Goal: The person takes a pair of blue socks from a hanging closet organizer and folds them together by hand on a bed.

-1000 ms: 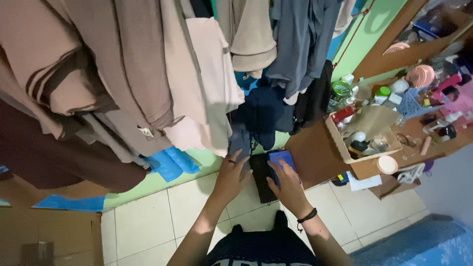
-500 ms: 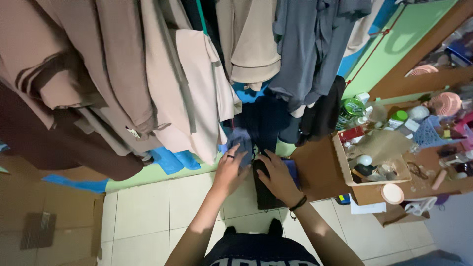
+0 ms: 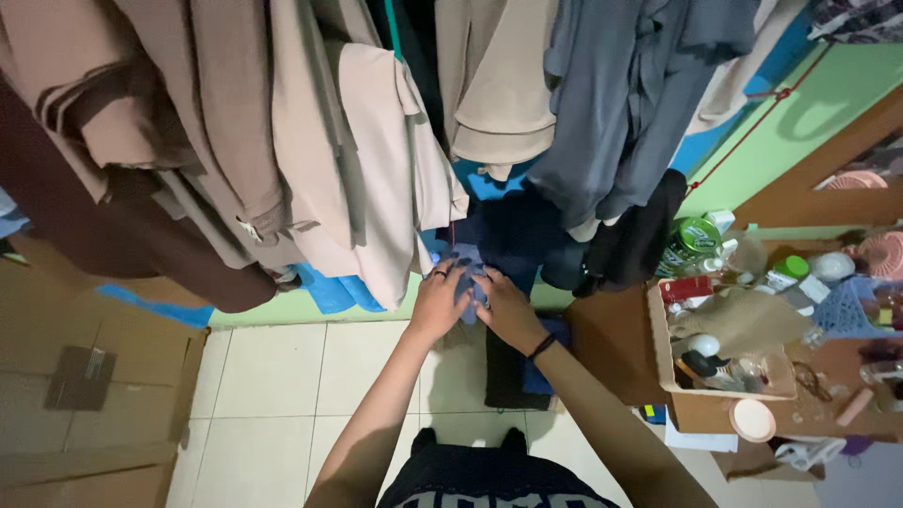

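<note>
We reach both arms forward and low; our left hand [image 3: 438, 301] and right hand [image 3: 503, 309] close together on a small blue-grey cloth [image 3: 466, 273] just under the hanging clothes [image 3: 376, 160]. Below them a dark folded stack [image 3: 513, 372] lies on the tiled floor [image 3: 273, 386]. A cluttered wooden desk [image 3: 611, 343] stands at right.

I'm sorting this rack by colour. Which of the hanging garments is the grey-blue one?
The grey-blue garment hangs at the right end of the row, above the black cloth. Those to its left are beige, tan or brown.
</note>
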